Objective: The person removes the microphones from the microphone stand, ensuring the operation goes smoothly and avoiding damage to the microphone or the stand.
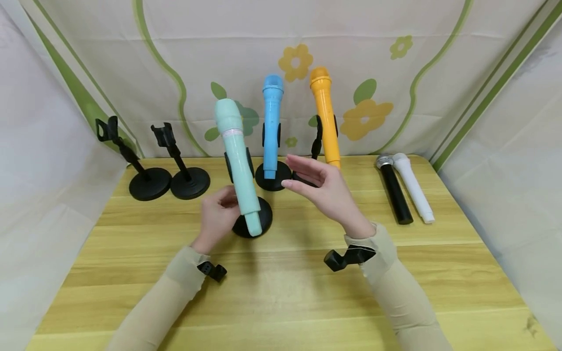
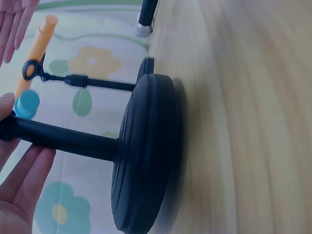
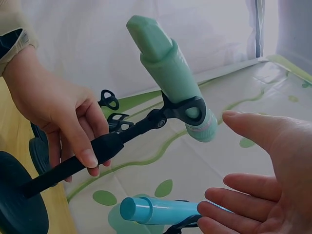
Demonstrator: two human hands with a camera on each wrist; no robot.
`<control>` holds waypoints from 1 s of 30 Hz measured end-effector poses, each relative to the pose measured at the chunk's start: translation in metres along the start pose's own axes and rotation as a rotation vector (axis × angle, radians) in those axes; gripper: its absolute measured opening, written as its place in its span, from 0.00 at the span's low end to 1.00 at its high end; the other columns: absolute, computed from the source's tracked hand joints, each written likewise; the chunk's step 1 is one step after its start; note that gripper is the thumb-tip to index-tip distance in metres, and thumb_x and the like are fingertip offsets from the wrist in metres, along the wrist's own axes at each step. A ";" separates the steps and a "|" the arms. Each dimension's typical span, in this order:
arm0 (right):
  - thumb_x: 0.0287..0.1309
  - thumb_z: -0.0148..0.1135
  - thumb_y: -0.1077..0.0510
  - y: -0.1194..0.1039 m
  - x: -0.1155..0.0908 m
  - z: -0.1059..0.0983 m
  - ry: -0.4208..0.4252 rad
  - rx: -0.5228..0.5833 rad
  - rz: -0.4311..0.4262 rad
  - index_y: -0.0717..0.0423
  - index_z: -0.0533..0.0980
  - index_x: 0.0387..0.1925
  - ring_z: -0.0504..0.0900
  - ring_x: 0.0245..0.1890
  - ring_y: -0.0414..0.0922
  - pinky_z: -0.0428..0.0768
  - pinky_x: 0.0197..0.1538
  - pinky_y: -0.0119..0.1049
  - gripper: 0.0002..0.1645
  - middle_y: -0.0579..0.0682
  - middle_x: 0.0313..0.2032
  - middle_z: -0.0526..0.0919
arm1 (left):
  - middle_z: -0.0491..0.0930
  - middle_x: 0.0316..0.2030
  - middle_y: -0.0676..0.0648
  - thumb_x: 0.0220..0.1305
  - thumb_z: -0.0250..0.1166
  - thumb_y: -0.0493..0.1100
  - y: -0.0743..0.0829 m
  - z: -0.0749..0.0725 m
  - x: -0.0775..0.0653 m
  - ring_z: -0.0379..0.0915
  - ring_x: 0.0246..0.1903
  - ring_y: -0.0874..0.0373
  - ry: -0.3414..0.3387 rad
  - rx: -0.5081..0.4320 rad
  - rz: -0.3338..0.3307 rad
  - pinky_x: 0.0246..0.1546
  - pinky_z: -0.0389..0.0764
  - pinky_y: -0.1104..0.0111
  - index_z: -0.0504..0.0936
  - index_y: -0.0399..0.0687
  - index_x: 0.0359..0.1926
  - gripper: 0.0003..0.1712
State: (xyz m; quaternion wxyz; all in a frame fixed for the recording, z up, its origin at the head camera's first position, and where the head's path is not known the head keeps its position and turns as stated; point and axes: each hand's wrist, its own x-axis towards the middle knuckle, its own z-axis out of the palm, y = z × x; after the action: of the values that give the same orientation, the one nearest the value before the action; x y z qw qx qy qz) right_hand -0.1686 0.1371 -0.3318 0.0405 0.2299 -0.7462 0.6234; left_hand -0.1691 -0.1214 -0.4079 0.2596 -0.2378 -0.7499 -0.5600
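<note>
My left hand (image 1: 216, 217) grips the pole of a black microphone stand (image 2: 73, 140), thumb on one side and fingers on the other. A mint green microphone (image 1: 239, 163) sits tilted in that stand's clip (image 3: 187, 108), its head up and away from me. In the left wrist view the stand's round base (image 2: 144, 156) is right by the tabletop; whether it touches, I cannot tell. My right hand (image 1: 327, 192) hovers to the right of the mint microphone with fingers extended, holding nothing. Behind it stand a blue microphone (image 1: 271, 117) and an orange microphone (image 1: 326, 112), each in a stand.
Two bare black stands (image 1: 149, 183) (image 1: 190, 183) are at the table's back left. A black microphone (image 1: 395, 192) and a white microphone (image 1: 414, 187) lie side by side at the back right. A patterned cloth (image 1: 246, 44) hangs behind the wooden table (image 1: 285, 302).
</note>
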 end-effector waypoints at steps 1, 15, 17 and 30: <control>0.62 0.73 0.58 0.000 -0.001 -0.001 0.002 0.002 0.002 0.56 0.76 0.66 0.77 0.63 0.50 0.75 0.64 0.41 0.32 0.51 0.61 0.80 | 0.87 0.32 0.36 0.52 0.68 0.17 0.002 0.002 0.000 0.85 0.29 0.54 -0.015 -0.018 -0.005 0.34 0.85 0.72 0.87 0.29 0.40 0.15; 0.67 0.68 0.57 -0.004 -0.007 -0.008 0.037 0.064 0.000 0.60 0.76 0.66 0.78 0.62 0.47 0.79 0.61 0.40 0.28 0.53 0.61 0.81 | 0.87 0.36 0.36 0.51 0.74 0.20 0.019 0.043 -0.001 0.86 0.35 0.46 -0.169 -0.159 -0.057 0.39 0.88 0.55 0.85 0.28 0.40 0.13; 0.68 0.67 0.56 -0.004 -0.008 -0.010 0.044 0.063 0.001 0.59 0.76 0.66 0.78 0.62 0.47 0.79 0.61 0.39 0.27 0.54 0.61 0.80 | 0.87 0.36 0.36 0.52 0.74 0.20 0.020 0.048 -0.001 0.86 0.36 0.46 -0.193 -0.184 -0.057 0.40 0.88 0.59 0.85 0.28 0.40 0.14; 0.69 0.66 0.55 -0.004 -0.015 -0.018 0.085 0.006 0.060 0.60 0.75 0.67 0.81 0.58 0.47 0.80 0.58 0.39 0.28 0.54 0.59 0.81 | 0.86 0.40 0.35 0.56 0.71 0.20 0.020 0.072 0.001 0.86 0.41 0.44 -0.269 -0.288 -0.138 0.44 0.87 0.62 0.83 0.27 0.44 0.14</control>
State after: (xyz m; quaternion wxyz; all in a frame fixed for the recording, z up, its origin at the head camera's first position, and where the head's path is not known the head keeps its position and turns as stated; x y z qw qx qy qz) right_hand -0.1581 0.1585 -0.3296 0.0527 0.1811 -0.7486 0.6357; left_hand -0.1661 -0.0463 -0.4098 0.0813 -0.2931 -0.7046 -0.6411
